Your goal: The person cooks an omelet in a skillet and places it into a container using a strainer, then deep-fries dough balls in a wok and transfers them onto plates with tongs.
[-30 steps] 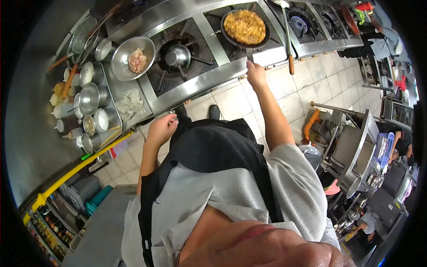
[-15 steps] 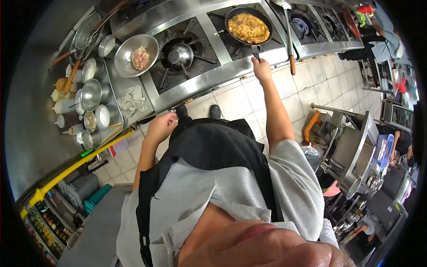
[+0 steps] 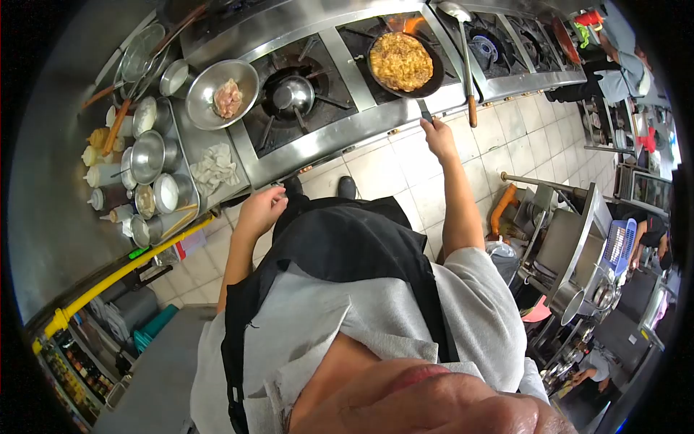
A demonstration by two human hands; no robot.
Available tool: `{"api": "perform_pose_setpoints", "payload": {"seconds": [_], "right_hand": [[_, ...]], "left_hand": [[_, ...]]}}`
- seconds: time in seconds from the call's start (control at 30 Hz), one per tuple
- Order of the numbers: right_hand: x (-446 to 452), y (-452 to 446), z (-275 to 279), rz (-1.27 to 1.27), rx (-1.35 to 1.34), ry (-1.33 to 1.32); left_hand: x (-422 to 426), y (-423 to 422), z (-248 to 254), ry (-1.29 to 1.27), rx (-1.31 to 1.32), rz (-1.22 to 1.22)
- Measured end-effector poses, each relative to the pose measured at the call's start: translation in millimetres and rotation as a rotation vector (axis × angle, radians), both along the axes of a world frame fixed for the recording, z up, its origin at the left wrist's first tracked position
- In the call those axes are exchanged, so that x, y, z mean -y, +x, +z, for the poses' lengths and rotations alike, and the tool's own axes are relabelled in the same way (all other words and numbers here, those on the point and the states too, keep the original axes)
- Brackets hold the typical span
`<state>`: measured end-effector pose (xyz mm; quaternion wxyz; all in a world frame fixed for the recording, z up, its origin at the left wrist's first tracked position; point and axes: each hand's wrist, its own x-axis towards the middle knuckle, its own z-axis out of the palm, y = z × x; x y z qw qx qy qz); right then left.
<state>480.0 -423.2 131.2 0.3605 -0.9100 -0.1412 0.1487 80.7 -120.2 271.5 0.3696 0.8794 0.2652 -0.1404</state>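
My right hand (image 3: 441, 141) is closed round the handle of a dark frying pan (image 3: 426, 88) at the back burner area of the stove. A round, golden-brown omelette (image 3: 401, 61) lies in it, towards the pan's far side. Orange flame (image 3: 408, 25) shows past the pan's far rim. My left hand (image 3: 262, 211) hangs in front of the stove edge beside my black apron (image 3: 340, 239), its fingers loosely bent and slightly apart, with nothing visible in them.
A ladle (image 3: 465, 65) rests across the stove right of the pan. At left are a steel bowl (image 3: 206, 108) with raw meat (image 3: 228, 98), a crumpled cloth (image 3: 215, 169) and several seasoning containers (image 3: 167, 192). A domed ladle-like burner cap (image 3: 293, 94) sits between. Another person (image 3: 625, 69) stands at far right.
The pan and my right hand have come slightly towards me and right. The omelette now sits nearer the pan's far side, and flame has appeared behind it. My left fingers have loosened slightly.
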Motion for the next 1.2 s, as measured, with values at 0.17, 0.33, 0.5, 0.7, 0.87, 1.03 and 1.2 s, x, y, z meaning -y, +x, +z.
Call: {"api": "perform_pose_setpoints", "payload": {"seconds": [0.17, 0.33, 0.5, 0.7, 0.87, 1.03, 1.2], "right_hand": [[-21, -7, 58, -0.174, -0.203, 0.133], [51, -31, 130, -0.345, -0.335, 0.216], [130, -24, 158, -0.451, -0.056, 0.058], [176, -78, 170, -0.600, -0.171, 0.141], [220, -92, 116, -0.786, -0.176, 0.106], [222, -93, 121, -0.823, -0.183, 0.085], [249, -108, 117, -0.831, -0.144, 0.034]], "left_hand": [[3, -2, -2, 0.017, -0.025, -0.065], [10, 4, -1, -0.026, 0.030, -0.032], [15, 19, -29, -0.123, 0.078, -0.153], [34, 58, -28, -0.176, 0.048, -0.315], [36, 78, -27, -0.173, 0.062, -0.385], [47, 98, -10, -0.151, -0.035, -0.474], [58, 118, -12, -0.098, 0.029, -0.594]]}}
